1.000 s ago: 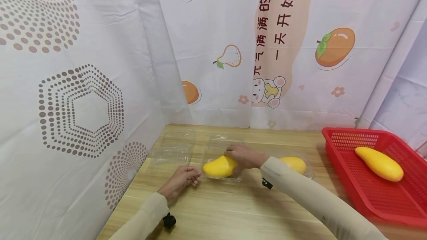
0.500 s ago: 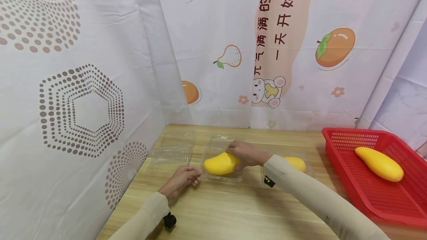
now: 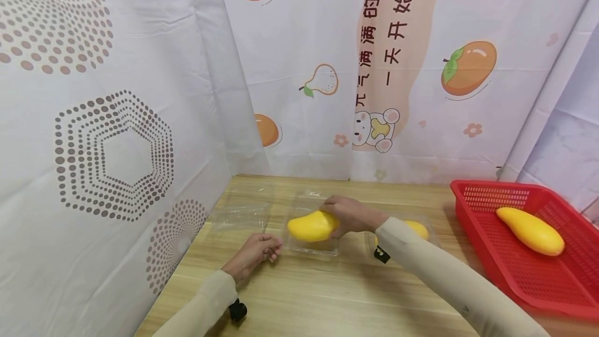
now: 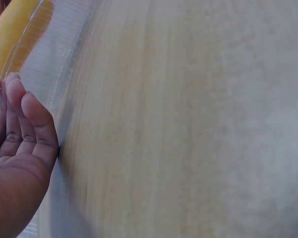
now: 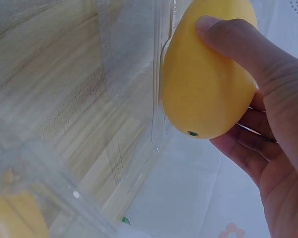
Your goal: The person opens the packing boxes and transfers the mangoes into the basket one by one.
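Note:
A yellow mango (image 3: pixel 312 226) is in my right hand (image 3: pixel 352 215), thumb along one side and fingers on the other. Its end has a small green spot, seen in the right wrist view. It hangs over a clear plastic box (image 3: pixel 323 251) on the table, whose hinged lid lies back behind it. My left hand (image 3: pixel 255 255) is at the box's left edge; in the left wrist view its thumb and fingertips pinch the clear rim (image 4: pixel 21 42).
Another clear box (image 3: pixel 241 217) stands at the left, lid raised. Behind the right sleeve, a second yellow mango (image 3: pixel 416 229) lies in a clear box (image 3: pixel 432 235). A red plastic basket (image 3: pixel 486 259) at the right holds a yellow mango (image 3: pixel 531 230). Patterned curtains (image 3: pixel 299 134) border the table.
My right hand has raised the mango up from the box floor and shifted it slightly right. The left hand has stayed at the box's edge.

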The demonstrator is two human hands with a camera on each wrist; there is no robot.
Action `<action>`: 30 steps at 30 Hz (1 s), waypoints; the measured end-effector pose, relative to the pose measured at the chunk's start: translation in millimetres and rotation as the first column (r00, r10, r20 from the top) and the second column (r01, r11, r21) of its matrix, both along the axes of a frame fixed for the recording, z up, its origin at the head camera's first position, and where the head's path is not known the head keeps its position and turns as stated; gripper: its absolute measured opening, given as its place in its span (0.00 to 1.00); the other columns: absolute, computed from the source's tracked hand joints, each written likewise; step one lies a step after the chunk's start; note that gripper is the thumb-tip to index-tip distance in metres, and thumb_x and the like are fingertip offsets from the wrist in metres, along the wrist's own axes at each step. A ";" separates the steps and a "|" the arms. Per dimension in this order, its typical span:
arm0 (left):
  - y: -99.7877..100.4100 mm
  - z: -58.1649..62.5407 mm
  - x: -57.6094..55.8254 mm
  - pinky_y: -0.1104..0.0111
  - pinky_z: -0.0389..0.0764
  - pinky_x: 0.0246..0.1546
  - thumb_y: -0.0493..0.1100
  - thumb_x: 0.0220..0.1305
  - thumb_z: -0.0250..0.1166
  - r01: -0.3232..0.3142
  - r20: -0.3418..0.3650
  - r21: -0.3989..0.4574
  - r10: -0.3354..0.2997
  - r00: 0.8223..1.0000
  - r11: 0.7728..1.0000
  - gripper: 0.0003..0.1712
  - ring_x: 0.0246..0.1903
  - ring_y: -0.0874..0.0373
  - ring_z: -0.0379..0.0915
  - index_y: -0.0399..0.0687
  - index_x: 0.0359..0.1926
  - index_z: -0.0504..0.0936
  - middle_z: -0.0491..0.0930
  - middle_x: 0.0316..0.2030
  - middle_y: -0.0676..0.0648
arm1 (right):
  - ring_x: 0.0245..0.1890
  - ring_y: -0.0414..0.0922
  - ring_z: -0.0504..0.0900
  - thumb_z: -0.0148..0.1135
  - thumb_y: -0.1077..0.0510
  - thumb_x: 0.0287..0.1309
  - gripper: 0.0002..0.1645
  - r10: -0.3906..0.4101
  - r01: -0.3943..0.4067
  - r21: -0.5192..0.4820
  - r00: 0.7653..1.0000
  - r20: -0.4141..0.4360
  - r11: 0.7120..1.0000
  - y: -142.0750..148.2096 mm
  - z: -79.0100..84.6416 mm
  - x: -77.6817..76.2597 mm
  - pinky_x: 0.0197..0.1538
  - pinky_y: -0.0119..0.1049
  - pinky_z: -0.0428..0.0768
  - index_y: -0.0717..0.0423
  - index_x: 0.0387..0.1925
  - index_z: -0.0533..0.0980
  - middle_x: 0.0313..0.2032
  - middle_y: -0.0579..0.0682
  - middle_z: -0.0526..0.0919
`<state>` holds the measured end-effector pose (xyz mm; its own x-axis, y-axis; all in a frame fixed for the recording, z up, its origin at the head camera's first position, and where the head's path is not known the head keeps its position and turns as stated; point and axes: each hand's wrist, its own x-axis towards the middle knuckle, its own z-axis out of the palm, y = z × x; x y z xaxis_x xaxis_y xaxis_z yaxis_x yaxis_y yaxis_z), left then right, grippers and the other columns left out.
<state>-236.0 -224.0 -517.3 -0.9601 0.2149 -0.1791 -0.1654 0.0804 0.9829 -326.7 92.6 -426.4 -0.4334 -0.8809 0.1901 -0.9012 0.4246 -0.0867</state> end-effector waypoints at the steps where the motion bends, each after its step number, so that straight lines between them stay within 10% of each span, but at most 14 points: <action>1: 0.2 -0.1 0.0 0.69 0.80 0.34 0.43 0.73 0.65 -0.002 0.001 0.001 0.002 1.000 1.000 0.20 0.30 0.59 0.75 0.24 0.48 0.81 0.82 0.35 0.41 | 0.52 0.51 0.80 0.87 0.46 0.40 0.46 -0.002 0.002 -0.001 1.000 0.002 1.000 1.1 0.9 0.3 0.56 0.46 0.81 0.63 0.59 0.79 0.53 0.55 0.82; 30: 4.0 2.6 1.8 0.72 0.79 0.32 0.37 0.74 0.60 -0.003 -0.006 0.023 0.003 1.000 1.000 0.17 0.29 0.61 0.74 0.20 0.49 0.79 0.82 0.35 0.42 | 0.46 0.45 0.76 0.86 0.48 0.42 0.42 -0.051 0.052 -0.058 0.999 0.014 0.997 29.9 10.2 -6.1 0.48 0.41 0.81 0.59 0.58 0.79 0.49 0.47 0.84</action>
<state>-234.2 -220.0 -514.7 -0.9617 0.2162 -0.1686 -0.1598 0.0573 0.9855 -332.8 122.6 -416.2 -0.4804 -0.8452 0.2342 -0.8770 0.4642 -0.1239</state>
